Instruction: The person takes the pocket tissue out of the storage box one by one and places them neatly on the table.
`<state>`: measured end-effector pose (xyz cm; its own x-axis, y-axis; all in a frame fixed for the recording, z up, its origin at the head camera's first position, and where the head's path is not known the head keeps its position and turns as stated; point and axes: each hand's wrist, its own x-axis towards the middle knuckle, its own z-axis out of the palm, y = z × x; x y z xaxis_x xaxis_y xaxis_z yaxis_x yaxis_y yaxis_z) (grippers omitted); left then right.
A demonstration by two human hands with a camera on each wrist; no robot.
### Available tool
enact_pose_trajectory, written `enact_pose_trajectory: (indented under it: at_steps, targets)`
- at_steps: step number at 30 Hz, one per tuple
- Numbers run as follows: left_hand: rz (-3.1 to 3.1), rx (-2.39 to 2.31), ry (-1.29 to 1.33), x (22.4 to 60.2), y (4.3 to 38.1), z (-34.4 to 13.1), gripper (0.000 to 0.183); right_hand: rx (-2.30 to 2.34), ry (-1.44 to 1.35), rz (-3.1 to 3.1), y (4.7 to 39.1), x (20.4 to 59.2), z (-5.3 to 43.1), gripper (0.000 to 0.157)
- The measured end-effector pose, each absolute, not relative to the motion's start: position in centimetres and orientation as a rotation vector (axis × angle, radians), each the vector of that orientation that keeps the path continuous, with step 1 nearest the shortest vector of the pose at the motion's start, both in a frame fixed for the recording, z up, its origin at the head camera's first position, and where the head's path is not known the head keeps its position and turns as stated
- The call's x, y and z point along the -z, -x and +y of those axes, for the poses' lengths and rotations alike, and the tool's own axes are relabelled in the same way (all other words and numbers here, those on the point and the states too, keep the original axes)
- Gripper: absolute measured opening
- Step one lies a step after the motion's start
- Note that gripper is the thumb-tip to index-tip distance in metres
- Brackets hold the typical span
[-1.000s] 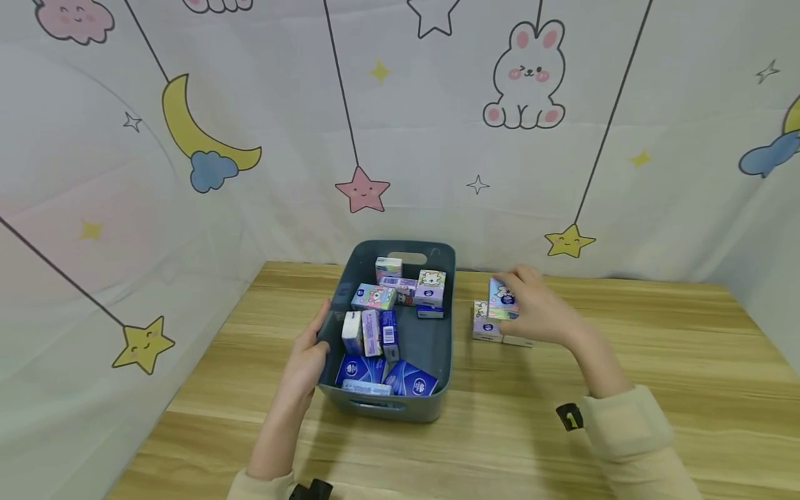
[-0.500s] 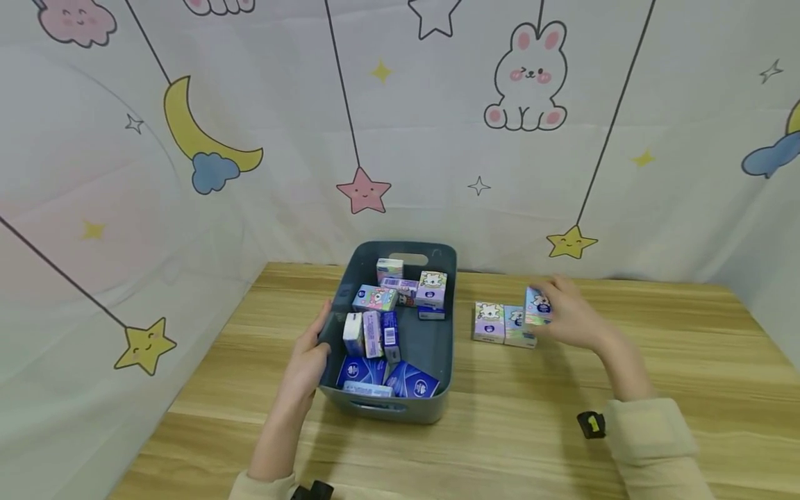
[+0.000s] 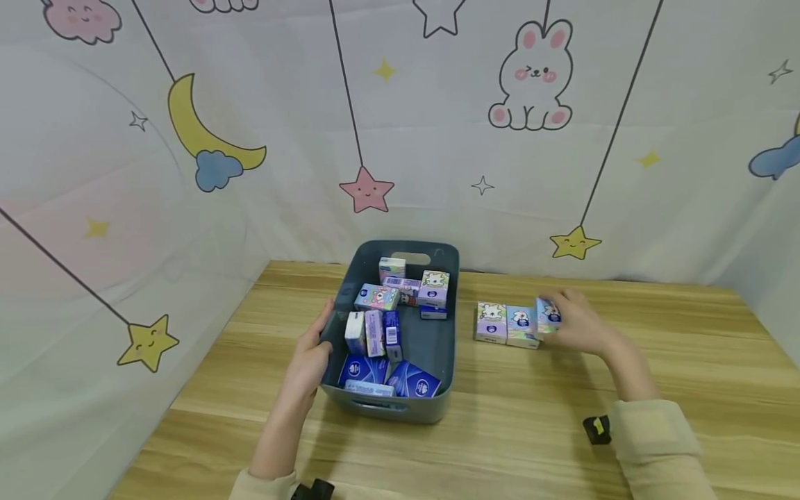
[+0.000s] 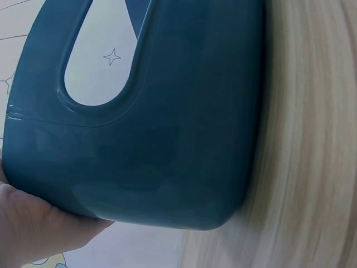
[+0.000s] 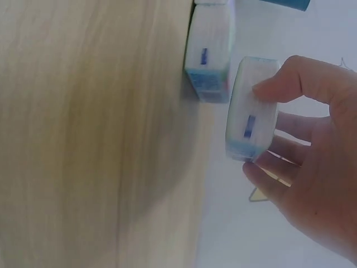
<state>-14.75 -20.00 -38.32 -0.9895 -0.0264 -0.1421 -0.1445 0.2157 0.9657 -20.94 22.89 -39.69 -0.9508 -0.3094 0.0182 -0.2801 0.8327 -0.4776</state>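
- Pinching the held pack (image 3: 548, 314), the right hand (image 3: 578, 323) is to the right of the bin (image 3: 421, 411); in the right wrist view its thumb (image 5: 279, 86) presses the pack's pale side, while its fingers show beyond the opposite side.
- Between the bin and the held pack, 2 packs lie side by side on the tabletop (image 3: 500, 423): a lilac pack (image 3: 492, 321) nearer the bin, then a light blue pack (image 3: 521, 325) close against it.
- Most telling, as I judge it, is how the held pack stands to the light blue pack: just beside it, on the side away from the bin, and higher. It looks raised off the tabletop; whether these 2 packs touch, I cannot tell.
- Judging by the head view, the held pack's long axis runs roughly along the bin's length, near end to far end, as do the lilac and light blue packs, so all 3 look nearly parallel, the held pack slightly tilted.
- Nearer to this row is the right hand; the left hand (image 3: 312, 354) is across the bin from it, gripping the bin's left wall, with its thumb at the rim.
- Inside the bin, more packs lie at mixed angles, among them a pink-and-blue pack (image 3: 378, 297) toward the far end and a large blue pack (image 3: 414, 380) at the near end.
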Motion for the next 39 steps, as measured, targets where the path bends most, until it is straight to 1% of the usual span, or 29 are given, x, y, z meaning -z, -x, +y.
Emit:
enact_pose_trajectory:
  at_steps: [13,25,31,39]
  targets:
    - [2.380,-1.910,0.160,38.2,14.7,-20.0,0.075,0.747,0.465,2.918,21.5,40.7,23.4,0.078]
    - [2.375,-1.909,0.185,38.4,14.7,-20.0,0.074,0.720,0.432,2.877,21.5,41.6,23.4,0.081]
    - [2.363,-1.928,0.165,38.3,14.6,-19.9,0.076,0.702,0.438,2.875,21.4,41.7,23.3,0.082]
    - [2.369,-1.934,0.150,38.0,14.4,-19.8,0.074,0.715,0.432,2.863,21.5,41.9,23.5,0.086]
